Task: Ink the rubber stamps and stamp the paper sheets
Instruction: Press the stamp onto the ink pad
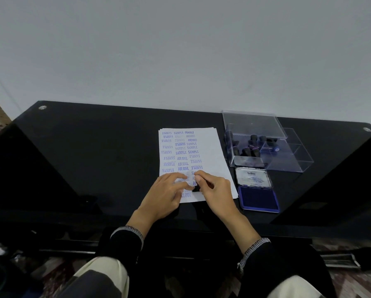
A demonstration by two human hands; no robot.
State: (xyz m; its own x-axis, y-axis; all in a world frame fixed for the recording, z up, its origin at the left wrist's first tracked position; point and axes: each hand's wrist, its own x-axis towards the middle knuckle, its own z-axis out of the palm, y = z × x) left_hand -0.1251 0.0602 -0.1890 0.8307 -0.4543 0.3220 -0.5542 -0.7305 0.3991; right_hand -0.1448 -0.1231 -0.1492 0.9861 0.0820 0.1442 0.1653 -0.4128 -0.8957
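A stack of white paper sheets (210, 147) lies on the black glass table (94, 158), covered with several blue imprints such as SAMPLE and AIR MAIL. My right hand (216, 190) grips a small black rubber stamp (196, 188) and holds it down on the lower part of the top sheet. My left hand (167, 194) rests on the paper just left of the stamp, fingers spread flat. An open blue ink pad (258, 198) with its lid (253, 177) folded back sits right of the sheets.
A clear plastic box (255, 143) holding several more black-handled stamps stands behind the ink pad, with a clear compartment (292, 153) beside it. The wall runs along the table's far edge. My knees and the floor show below the near edge.
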